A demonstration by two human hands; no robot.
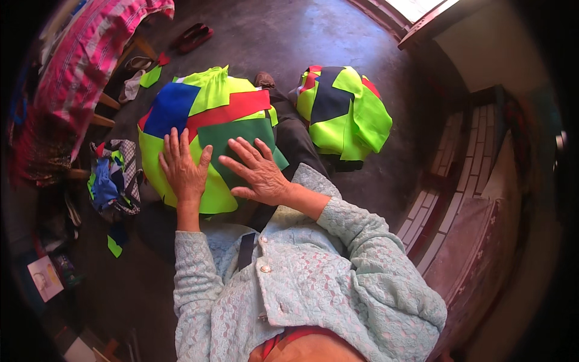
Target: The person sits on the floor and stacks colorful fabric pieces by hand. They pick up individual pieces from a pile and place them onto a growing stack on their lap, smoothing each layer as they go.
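Note:
In front of me sits a large rounded bundle of fabric pieces (208,199), mostly neon yellow-green. Blue, red and dark green fabric pieces cover its top. My left hand (183,166) lies on its near left part, below the blue fabric piece (172,110), fingers stretched out. Across the dark green fabric piece (226,137) my right hand (260,172) rests with its fingers spread. Neither hand grips anything. Beyond my dark-trousered leg (295,123), to the right, stands a second bundle of neon, navy and red fabric (368,117).
At the left, a checked bag (129,154) holds fabric scraps. A pink plaid cloth (84,72) drapes over wooden furniture behind it. Dark red shoes (192,38) and a green scrap (114,246) lie on the floor. White-tiled steps or ledges (458,187) run along the right.

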